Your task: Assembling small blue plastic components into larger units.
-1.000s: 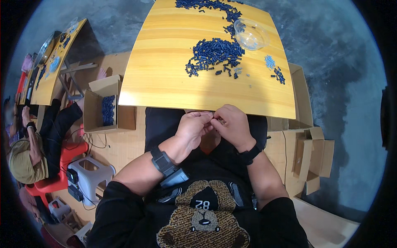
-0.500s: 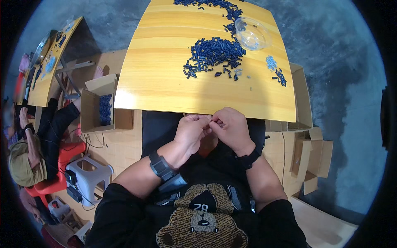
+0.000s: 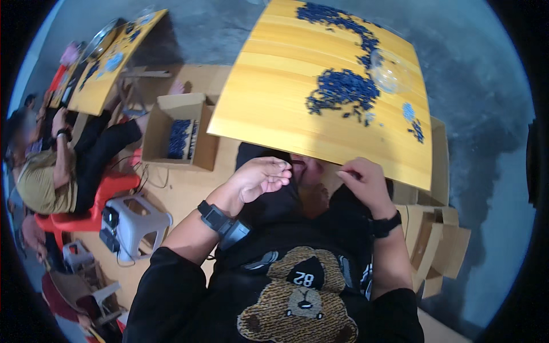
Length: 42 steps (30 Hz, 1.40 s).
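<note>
Your two hands are apart, in front of the near edge of the wooden table (image 3: 269, 86).
Your left hand (image 3: 263, 178) has its thumb and fingers bent toward each other, and your right hand (image 3: 368, 183) is curled likewise, near the edge; I cannot tell if either one pinches a small piece. The main pile of dark blue pieces (image 3: 343, 88) lies on the table, beyond your hands, just beside a clear bowl (image 3: 392, 70). Light blue pieces (image 3: 408, 111) and a smaller dark group (image 3: 417, 132) lie toward the right edge.
</note>
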Motion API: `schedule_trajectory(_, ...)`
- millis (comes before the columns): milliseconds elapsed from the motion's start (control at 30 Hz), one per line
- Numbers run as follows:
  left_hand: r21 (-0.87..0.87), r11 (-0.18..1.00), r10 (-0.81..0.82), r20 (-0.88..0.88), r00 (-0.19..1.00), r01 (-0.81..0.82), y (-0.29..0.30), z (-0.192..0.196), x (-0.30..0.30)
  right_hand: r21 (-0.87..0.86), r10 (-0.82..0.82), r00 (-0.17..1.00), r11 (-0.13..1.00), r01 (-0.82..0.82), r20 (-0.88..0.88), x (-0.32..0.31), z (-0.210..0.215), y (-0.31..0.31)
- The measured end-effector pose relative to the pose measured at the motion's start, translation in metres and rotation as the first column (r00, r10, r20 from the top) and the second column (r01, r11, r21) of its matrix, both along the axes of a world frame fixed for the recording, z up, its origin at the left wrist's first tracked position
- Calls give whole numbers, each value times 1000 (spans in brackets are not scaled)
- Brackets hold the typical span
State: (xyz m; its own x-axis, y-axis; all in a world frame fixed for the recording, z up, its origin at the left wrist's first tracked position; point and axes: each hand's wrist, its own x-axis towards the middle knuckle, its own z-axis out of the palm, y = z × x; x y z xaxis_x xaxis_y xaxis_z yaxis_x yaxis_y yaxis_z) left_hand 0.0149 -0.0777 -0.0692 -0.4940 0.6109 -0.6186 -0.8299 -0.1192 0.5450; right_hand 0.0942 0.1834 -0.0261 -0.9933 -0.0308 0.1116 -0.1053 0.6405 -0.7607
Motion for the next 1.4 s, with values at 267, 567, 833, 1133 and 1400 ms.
schedule_trajectory(267, 77, 784, 620, -45, 783, -616, -201, -70, -36, -9, -4, 998, 1000, 3, -63, -6, -10, -9)
schedule_trajectory(567, -35, 495, 849, -196, 491, -868, -212, -20, -96, 21, -59, 997, 998, 60, -39, -2, -10, 0)
schedule_trajectory(833, 143, 925, 377, -458, 805, -352, -9, 80, -68, 1, 23, 998, 1000, -23, -52, -9, -15, -3)
schedule_trajectory(1133, 23, 1000, 18, -731, 682, -1, 91, 20, -54, 78, -42, 993, 996, 51, -106, 4, -15, -5)
schedule_trajectory(1400, 106, 976, 204, -738, 643, -189, 87, 12, -61, -73, 65, 996, 995, -60, 65, -12, 7, 17)
